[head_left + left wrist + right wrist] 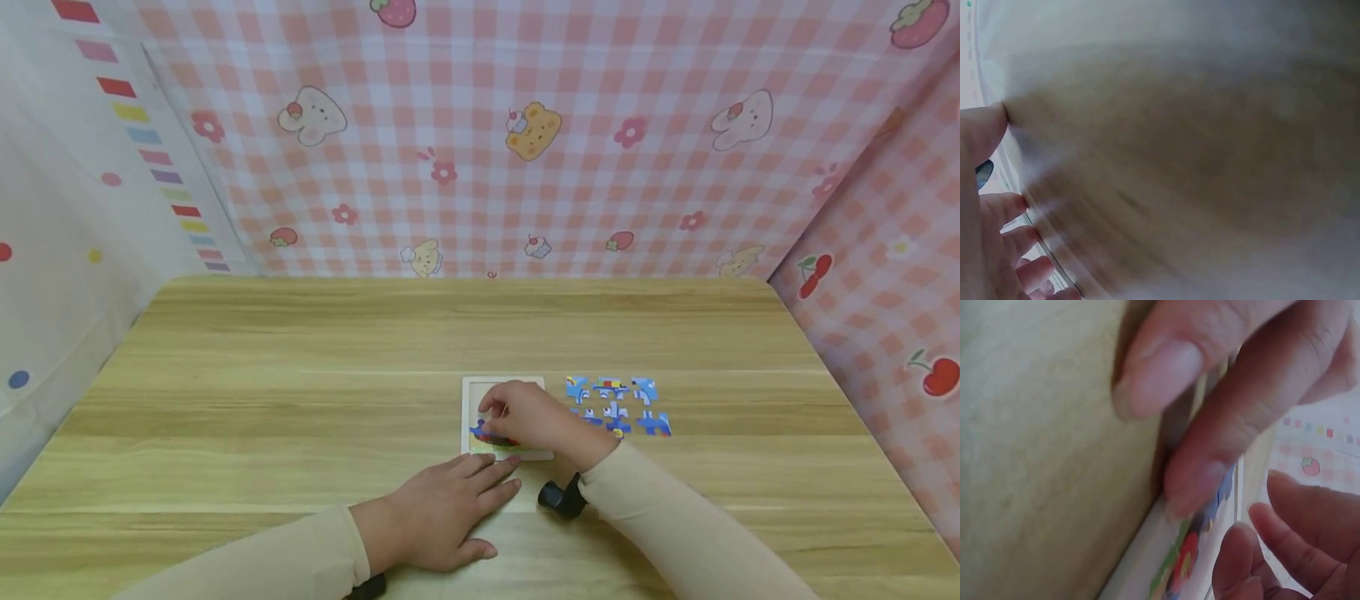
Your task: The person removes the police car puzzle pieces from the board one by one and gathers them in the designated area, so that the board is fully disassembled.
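In the head view, a small puzzle board with a white frame (pixel 466 408) lies on the table. Coloured puzzle pieces (pixel 480 429) fill its lower part, blue and red above green. Over the board is my right hand (pixel 525 417), its fingers bent and the tips down near the blue part; whether they pinch a piece is hidden. My left hand (pixel 450 508) lies spread on the table, fingertips at the board's near edge. In the right wrist view, left fingers (pixel 1197 469) touch the frame, with the right hand's fingers (pixel 1241 550) beyond.
Several loose blue puzzle pieces (pixel 611 387) lie in two rows right of the board. The wooden table (pixel 300 400) meets a pink checked cloth (pixel 480 192) at the back. A black wrist device (pixel 562 497) sits under the right wrist.
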The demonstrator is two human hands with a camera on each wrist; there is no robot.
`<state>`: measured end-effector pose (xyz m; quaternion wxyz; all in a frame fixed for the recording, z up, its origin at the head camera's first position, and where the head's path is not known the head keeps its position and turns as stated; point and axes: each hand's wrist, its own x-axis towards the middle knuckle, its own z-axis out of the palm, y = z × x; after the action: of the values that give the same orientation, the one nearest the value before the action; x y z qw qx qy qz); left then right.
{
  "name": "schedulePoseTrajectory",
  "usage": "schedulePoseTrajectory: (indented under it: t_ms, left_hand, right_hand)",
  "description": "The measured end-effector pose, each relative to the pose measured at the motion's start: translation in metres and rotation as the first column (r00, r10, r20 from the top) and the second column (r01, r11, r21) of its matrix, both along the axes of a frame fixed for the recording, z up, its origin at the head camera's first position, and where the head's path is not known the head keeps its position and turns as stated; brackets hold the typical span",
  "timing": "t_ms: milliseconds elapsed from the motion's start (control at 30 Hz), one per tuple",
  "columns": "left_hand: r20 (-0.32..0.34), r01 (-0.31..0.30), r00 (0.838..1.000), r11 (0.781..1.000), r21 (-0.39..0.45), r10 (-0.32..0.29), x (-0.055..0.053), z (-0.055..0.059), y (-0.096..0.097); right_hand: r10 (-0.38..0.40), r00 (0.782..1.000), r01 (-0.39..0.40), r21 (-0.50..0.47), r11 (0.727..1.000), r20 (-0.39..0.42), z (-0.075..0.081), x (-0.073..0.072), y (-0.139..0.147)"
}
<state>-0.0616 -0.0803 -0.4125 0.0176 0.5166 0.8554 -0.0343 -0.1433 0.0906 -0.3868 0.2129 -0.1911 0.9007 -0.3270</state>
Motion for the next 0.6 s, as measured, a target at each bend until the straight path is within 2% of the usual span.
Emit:
schedulePoseTrajectory:
  t_ms: [167,300,600]
  left_hand:
    - [0.010,0.004,1.000,1.000,-0.007,-0.004,-0.0003,-0.0005,-0.0006]
    - [0.022,0.008,1.000,1.000,-0.014,-0.007,-0.0009,-0.0010,-0.0008]
    - [0.013,0.009,1.000,1.000,-0.014,-0.009,-0.0013,-0.0018,-0.0008]
  right_hand:
    - [0.036,0.998,-0.034,0.053,0.998,-0.047,-0.0030,0.0014,-0.0050]
    - [0.033,0.999,-0.029,0.081,0.996,-0.042,-0.0035,0.0029,-0.0075]
    - [0.003,0.999,-0.001,0.049,0.999,-0.034,-0.0040,0.0038,-0.0087]
